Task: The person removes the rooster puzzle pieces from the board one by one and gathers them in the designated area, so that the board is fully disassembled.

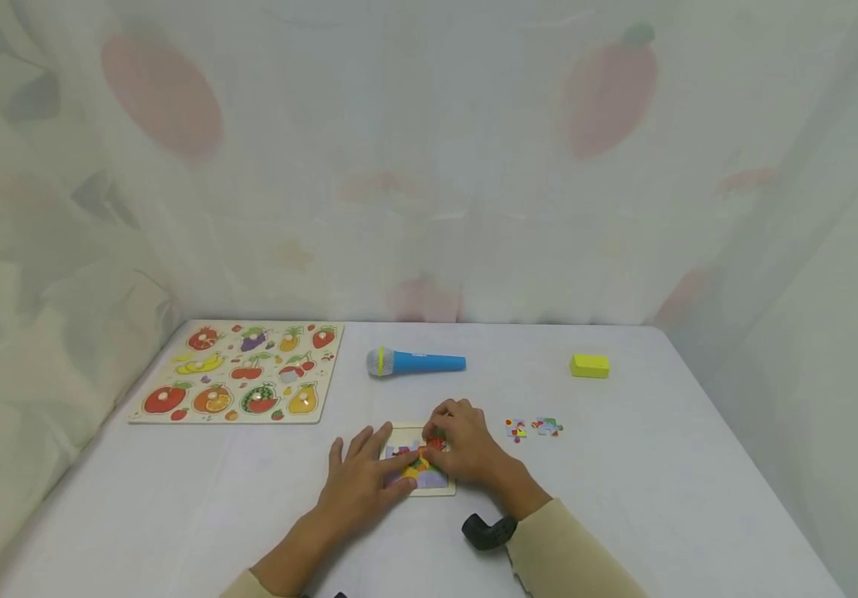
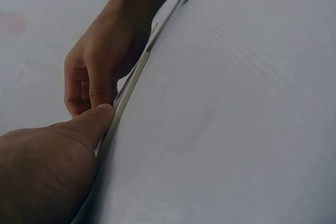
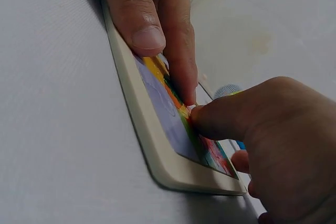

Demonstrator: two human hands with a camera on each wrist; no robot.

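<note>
A small jigsaw puzzle in a pale wooden frame [image 1: 434,492] lies on the table between the two hands, with colourful pieces in it. My left hand [image 1: 357,486] rests on its left side with fingers extended, the index finger and thumb on the picture. In the right wrist view the left thumb [image 3: 139,24] lies over the frame's edge. Over the upper right part, my right hand [image 1: 473,448] has its fingers curled and pinches a red puzzle piece [image 1: 437,443], largely hidden by the fingers. The right thumb [image 3: 210,121] presses at the pieces, near the left fingertip.
Two loose puzzle pieces, one yellow and red [image 1: 516,428], the other bluish [image 1: 547,427], lie right of the right hand. Behind are a blue toy microphone [image 1: 429,363] and a yellow block [image 1: 589,365]. A fruit peg board [image 1: 230,386] lies at the back left.
</note>
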